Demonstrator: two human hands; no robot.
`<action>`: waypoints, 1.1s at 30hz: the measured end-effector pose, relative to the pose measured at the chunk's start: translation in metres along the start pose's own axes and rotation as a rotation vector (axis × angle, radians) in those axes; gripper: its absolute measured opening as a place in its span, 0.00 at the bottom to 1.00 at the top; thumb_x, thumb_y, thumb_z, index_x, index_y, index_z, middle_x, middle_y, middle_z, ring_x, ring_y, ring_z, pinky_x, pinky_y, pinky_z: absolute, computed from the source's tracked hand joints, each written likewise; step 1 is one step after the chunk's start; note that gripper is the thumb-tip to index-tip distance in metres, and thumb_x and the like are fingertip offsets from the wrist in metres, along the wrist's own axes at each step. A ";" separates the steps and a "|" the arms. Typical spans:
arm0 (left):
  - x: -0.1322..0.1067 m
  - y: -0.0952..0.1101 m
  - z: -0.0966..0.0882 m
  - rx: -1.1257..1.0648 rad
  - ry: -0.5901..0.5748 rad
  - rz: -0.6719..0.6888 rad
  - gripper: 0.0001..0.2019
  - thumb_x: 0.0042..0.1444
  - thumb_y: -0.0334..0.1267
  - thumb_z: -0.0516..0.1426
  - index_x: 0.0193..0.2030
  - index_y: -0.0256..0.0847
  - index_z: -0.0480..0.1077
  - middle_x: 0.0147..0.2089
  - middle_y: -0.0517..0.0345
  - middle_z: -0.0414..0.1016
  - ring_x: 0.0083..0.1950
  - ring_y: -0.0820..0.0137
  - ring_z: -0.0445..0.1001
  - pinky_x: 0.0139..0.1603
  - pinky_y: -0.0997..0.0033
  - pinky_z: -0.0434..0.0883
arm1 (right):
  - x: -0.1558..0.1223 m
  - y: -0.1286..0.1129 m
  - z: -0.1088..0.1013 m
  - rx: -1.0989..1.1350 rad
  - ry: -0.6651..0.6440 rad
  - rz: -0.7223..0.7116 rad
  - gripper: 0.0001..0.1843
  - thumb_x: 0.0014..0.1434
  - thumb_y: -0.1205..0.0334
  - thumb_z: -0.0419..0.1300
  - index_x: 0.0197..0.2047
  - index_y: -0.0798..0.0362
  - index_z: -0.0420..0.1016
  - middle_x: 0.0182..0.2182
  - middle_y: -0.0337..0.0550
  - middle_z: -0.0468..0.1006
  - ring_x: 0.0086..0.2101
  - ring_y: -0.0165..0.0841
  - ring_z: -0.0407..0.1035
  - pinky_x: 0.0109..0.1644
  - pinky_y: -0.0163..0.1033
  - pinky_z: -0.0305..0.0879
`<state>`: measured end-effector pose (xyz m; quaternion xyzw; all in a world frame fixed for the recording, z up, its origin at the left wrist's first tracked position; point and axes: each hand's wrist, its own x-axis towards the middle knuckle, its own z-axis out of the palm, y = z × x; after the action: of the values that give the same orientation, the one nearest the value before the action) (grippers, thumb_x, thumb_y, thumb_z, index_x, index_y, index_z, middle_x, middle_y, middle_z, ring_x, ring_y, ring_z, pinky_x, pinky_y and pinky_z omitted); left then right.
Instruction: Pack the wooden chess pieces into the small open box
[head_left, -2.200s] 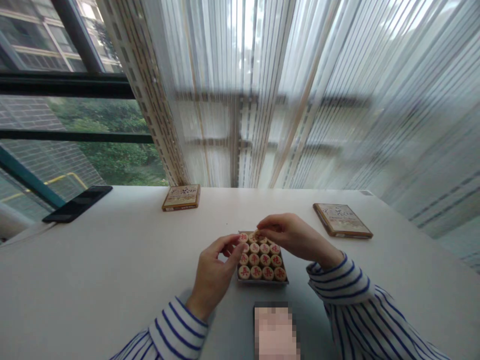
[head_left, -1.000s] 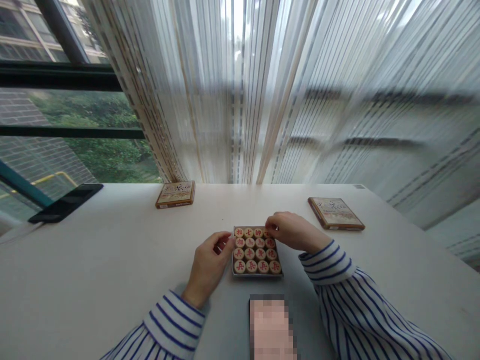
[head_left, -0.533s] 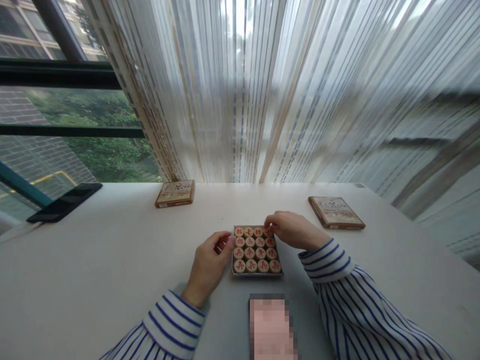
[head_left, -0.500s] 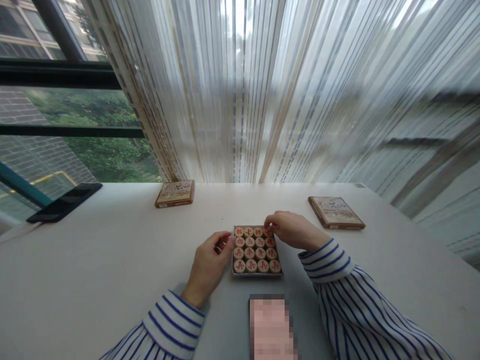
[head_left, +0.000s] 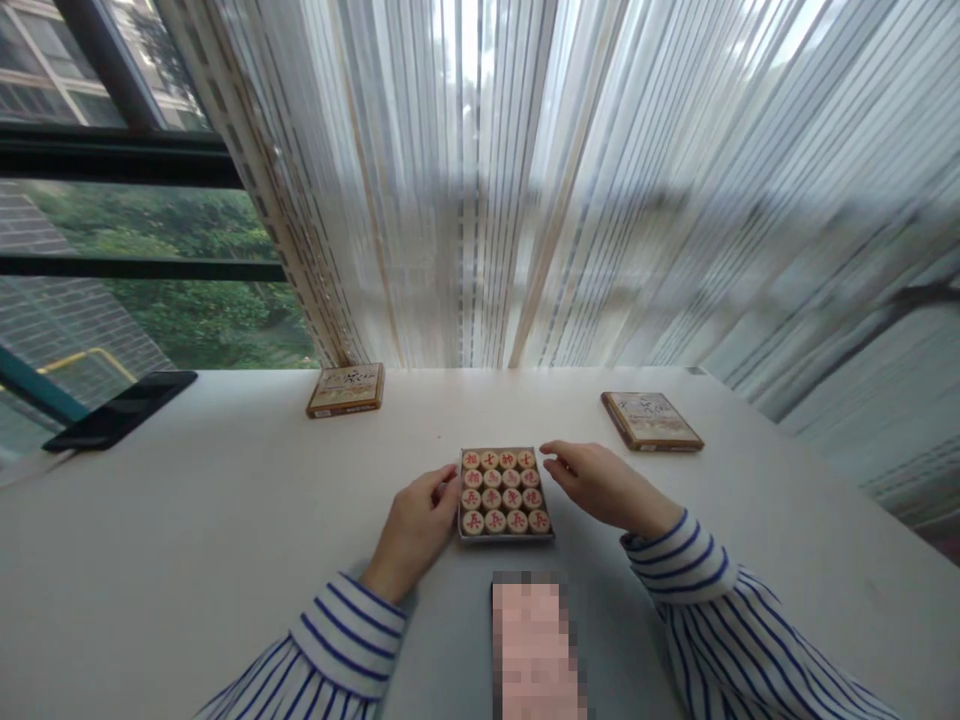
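Note:
A shallow square box (head_left: 507, 540) lies in front of me, filled with rows of round wooden Chinese chess pieces (head_left: 491, 499) that bear red characters, all face up. My left hand (head_left: 420, 520) is at the box's left wall, its curled fingers and thumb holding that side. Just off the upper right corner hovers my right hand (head_left: 592, 480), thumb and forefinger apart, with nothing between them. The corner piece (head_left: 526, 458) nearest to it sits in the top row.
Two flat brown-edged boxes with printed lids lie farther back, a left box (head_left: 345, 390) and a right box (head_left: 652, 421). A black phone (head_left: 120, 410) rests at the table's far left. Close to me is another phone-like device (head_left: 529, 650), its screen pixelated. Striped curtains (head_left: 480, 200) hang behind the table.
My right hand has let go of the top-right chess piece and drawn back to the right, its fingers parting. My left hand stays by the box's left side. The view has shifted slightly.

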<state>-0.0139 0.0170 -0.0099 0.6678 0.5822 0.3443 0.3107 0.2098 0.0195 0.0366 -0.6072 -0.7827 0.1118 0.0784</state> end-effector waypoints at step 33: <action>-0.003 -0.003 0.003 -0.036 -0.020 -0.004 0.19 0.51 0.43 0.53 0.48 0.38 0.72 0.32 0.55 0.79 0.29 0.68 0.74 0.32 0.70 0.71 | -0.018 0.001 0.036 0.417 0.098 0.046 0.19 0.58 0.59 0.50 0.50 0.55 0.69 0.28 0.41 0.78 0.26 0.30 0.68 0.31 0.33 0.62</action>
<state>-0.0134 0.0140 -0.0147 0.6643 0.5741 0.3474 0.3295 0.2063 -0.0008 0.0020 -0.6003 -0.7238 0.2431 0.2378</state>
